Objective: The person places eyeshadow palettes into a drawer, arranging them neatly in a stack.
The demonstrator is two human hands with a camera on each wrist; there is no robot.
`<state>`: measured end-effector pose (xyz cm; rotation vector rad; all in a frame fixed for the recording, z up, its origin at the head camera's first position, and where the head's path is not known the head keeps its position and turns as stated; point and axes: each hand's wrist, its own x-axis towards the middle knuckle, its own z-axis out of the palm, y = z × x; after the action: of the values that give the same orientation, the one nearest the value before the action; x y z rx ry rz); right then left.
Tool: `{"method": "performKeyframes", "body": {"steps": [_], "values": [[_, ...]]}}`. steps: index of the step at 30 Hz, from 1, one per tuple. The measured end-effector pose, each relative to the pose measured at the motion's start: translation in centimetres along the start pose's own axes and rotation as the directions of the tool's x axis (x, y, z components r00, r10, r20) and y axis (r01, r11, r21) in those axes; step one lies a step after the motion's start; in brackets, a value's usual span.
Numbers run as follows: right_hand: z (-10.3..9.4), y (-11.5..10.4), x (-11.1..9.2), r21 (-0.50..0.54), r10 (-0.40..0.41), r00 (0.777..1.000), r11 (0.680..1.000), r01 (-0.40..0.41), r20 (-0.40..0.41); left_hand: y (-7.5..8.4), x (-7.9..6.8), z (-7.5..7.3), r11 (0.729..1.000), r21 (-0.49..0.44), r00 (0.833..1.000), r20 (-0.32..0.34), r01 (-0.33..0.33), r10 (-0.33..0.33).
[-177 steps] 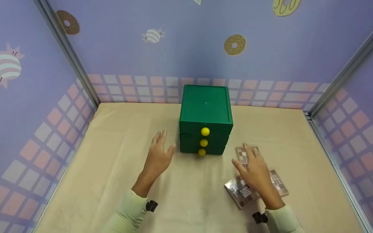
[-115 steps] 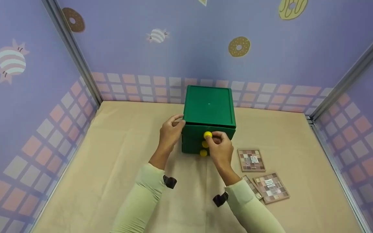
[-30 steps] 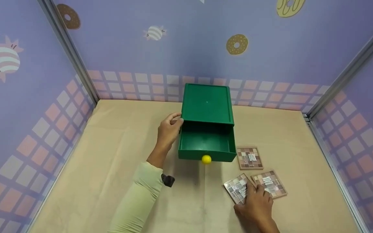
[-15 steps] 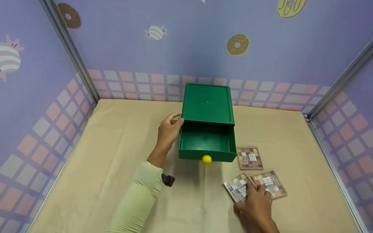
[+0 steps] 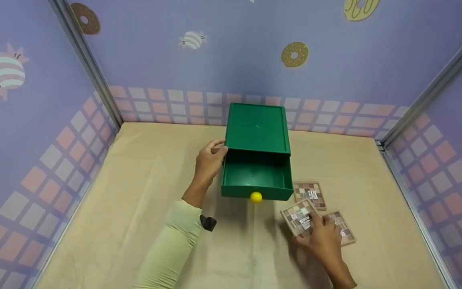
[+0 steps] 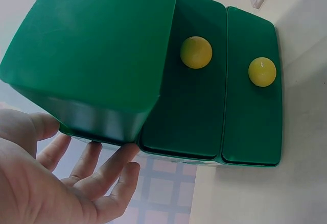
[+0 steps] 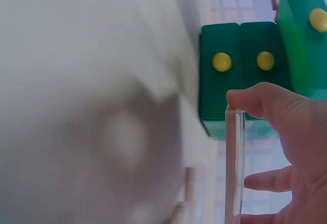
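A green drawer cabinet stands at the back, its top drawer pulled out with nothing in it. My left hand touches the cabinet's left side near the front edge; the left wrist view shows its fingers loosely bent against that side. My right hand holds an eyeshadow palette with a tiled pattern. In the right wrist view the palette is edge-on, with the thumb at one end and fingers at its clear face. It is raised off the table, to the right and in front of the drawer.
Two similar palettes lie on the cloth-covered table: one right of the drawer, another partly behind my right hand. Yellow knobs front the two closed lower drawers. Patterned walls enclose the back and sides.
Over these seconds my right hand pulls out the top drawer by its knob, then reaches to the palettes. In the last half second it lifts one. My left hand stays against the cabinet.
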<state>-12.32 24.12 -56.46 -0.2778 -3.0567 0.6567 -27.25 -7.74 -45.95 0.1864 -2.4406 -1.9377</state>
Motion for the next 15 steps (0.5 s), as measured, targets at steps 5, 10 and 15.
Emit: {"method": "performKeyframes", "body": {"steps": [5, 10, 15], "values": [[-1.9, -0.2, 0.8, 0.042, -0.016, 0.998, 0.999, 0.018, -0.06, 0.0, 0.0, 0.0, 1.0, 0.001, 1.0, 0.005, -0.005, 0.005], [-4.3, -0.6, 1.8, 0.078, -0.013, 0.995, 0.997, 0.021, -0.104, 0.0, 0.1, 0.0, 1.0, 0.006, 1.0, 0.004, -0.003, 0.003], [-7.3, -1.4, 3.3, 0.111, 0.02, 0.991, 0.994, -0.006, -0.129, 0.0, 0.0, 0.1, 1.0, 0.005, 1.0, -0.002, -0.004, 0.004]]}}
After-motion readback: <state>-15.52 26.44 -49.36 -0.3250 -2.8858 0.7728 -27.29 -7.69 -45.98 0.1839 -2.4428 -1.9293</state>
